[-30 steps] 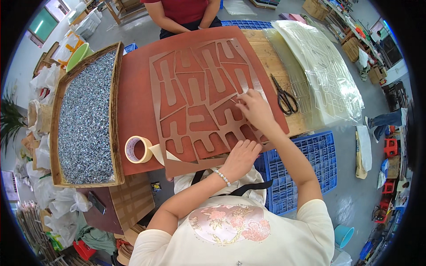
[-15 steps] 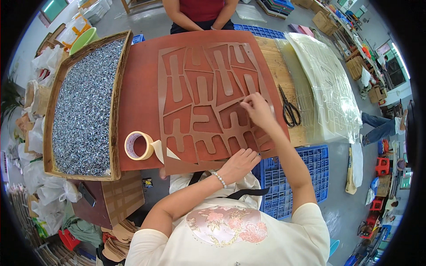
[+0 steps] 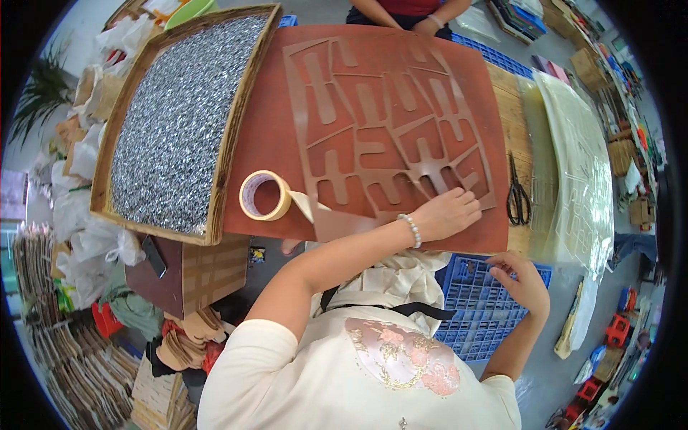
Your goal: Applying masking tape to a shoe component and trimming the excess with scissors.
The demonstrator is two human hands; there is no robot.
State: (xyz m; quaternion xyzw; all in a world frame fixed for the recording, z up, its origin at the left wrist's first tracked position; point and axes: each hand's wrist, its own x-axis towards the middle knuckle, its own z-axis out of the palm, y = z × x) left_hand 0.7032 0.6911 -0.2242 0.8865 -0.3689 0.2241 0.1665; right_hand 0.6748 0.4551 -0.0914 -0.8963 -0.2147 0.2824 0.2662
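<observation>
Stencil (image 3: pixel 390 118), a thin brown cut-out sheet, lies flat on the red-brown board (image 3: pixel 265 136) that tops the desk, its near edge just in front of the person. Long slots and T-shaped windows are cut all over it, and the darker board shows through them. The sheet looks fully laid out and flat, with no corner lifted, so I judge the placing done.

Left hand (image 3: pixel 448 213) rests palm down on the stencil's near right corner, fingers together and flat, pressing the sheet and pinching nothing. Right hand (image 3: pixel 522 281) is off the board, held over the blue crate (image 3: pixel 480 308) below the desk edge. Its fingers are curled loosely toward each other; I cannot tell whether they hold some small thing.

Tape roll (image 3: pixel 264 196) stands on the board just left of the stencil, with a loose tail running toward the sheet's near left corner. That tail seems to touch the sheet, though I cannot tell if it sticks there. No other tape shows along the edges, so fixing the sheet down looks barely begun or not begun.

Scissors (image 3: pixel 517 192) lie closed on bare wood, right of the board and untouched. A tray of grey speckled bits (image 3: pixel 179 122) sits on the left side. A second person's hands (image 3: pixel 430 23) rest at the far edge.
</observation>
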